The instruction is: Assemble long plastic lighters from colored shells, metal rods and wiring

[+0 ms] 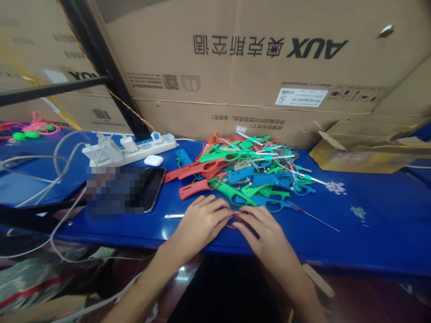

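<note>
In the head view, the left hand (202, 220) and the right hand (261, 229) rest on the blue table (370, 233), their fingertips meeting and pinching a small red piece (235, 220). Just behind them the pile of coloured plastic handles (249, 175) is large. No separate finished group shows.

Glossy blue desk (370, 233) carries smooth plastic handles (242, 175) with thin metal rods (316, 218), backed by matt cardboard boxes (252, 80).
</note>
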Available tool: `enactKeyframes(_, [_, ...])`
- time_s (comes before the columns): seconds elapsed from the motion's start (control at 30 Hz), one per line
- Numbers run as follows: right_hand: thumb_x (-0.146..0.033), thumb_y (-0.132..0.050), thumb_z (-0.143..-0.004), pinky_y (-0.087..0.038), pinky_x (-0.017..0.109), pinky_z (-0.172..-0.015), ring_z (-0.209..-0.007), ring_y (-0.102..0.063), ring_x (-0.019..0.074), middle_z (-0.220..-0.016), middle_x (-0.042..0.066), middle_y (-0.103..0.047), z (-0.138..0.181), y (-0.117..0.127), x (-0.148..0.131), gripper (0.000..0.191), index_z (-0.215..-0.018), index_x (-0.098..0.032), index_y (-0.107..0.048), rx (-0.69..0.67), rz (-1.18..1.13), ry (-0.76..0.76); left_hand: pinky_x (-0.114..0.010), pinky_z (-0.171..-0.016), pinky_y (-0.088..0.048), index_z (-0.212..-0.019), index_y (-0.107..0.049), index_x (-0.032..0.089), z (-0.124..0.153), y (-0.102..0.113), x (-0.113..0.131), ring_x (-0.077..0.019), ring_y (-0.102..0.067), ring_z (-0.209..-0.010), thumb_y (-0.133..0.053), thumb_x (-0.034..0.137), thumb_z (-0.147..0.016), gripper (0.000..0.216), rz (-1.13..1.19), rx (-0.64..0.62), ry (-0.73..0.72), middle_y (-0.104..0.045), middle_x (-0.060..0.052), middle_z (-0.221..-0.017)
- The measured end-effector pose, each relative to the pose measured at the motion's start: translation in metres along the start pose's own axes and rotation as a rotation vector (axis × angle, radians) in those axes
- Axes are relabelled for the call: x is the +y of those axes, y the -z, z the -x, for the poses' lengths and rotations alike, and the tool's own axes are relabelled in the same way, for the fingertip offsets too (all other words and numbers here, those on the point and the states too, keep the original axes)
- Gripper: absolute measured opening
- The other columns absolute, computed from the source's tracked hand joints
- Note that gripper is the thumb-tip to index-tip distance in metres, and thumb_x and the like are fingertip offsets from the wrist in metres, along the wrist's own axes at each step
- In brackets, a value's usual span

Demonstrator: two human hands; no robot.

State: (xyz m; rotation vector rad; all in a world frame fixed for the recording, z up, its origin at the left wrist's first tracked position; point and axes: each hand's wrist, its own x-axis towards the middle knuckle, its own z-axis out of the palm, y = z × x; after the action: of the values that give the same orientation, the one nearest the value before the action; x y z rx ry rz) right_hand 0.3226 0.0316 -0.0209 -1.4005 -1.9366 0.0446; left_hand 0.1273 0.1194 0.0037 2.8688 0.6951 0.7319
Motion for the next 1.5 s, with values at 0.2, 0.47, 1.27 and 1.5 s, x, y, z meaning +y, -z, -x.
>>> enactKeyframes(0.2, [-0.027,-0.063,-0.101,-0.054,0.046,-0.096,-0.104,-0.065,0.0257,-0.114,0.010,-0.072,-0.001,0.001,-0.001,0.018,-0.116,-0.018,-0.067,-0.010,-0.016,-0.007,-0.034,-0.080,-0.047,-0.104,-0.070,0.020,0.007,0.001,-0.001,-0.0195,-0.065,-0.092,-0.056,0.024,-0.104,0.015,0.038,0.046,0.026,-0.077,-0.001,-0.104])
enactKeyframes(0.47, [-0.025,-0.064,-0.100,-0.054,0.044,-0.094,-0.102,-0.065,0.0248,-0.111,0.010,-0.073,0.000,0.001,-0.002,0.018,-0.115,-0.016,-0.068,0.029,-0.007,0.014,-0.036,-0.081,-0.048,-0.102,-0.072,0.019,0.010,0.001,0.001,-0.0208,-0.063,-0.095,-0.058,0.026,-0.104,0.016,0.021,0.062,0.052,-0.077,-0.001,-0.106])
enactKeyframes(1.27, [-0.031,-0.061,-0.102,-0.057,0.037,-0.096,-0.110,-0.068,0.0240,-0.120,0.011,-0.066,0.002,0.006,-0.005,0.019,-0.115,-0.021,-0.071,-0.038,-0.104,-0.086,-0.038,-0.089,-0.047,-0.111,-0.071,0.022,0.009,0.003,-0.003,-0.0219,-0.064,-0.100,-0.062,0.038,-0.101,0.021,0.110,0.122,0.240,-0.072,-0.004,-0.108])
enactKeyframes(1.5, [-0.028,-0.066,-0.099,-0.056,0.033,-0.095,-0.108,-0.068,0.0217,-0.116,0.009,-0.067,0.001,0.007,-0.006,0.013,-0.108,-0.020,-0.072,0.023,-0.167,-0.088,-0.038,-0.094,-0.048,-0.104,-0.069,0.022,0.025,0.015,-0.003,-0.0202,-0.064,-0.103,-0.054,0.025,-0.105,0.015,0.216,0.517,0.435,-0.073,-0.004,-0.105])
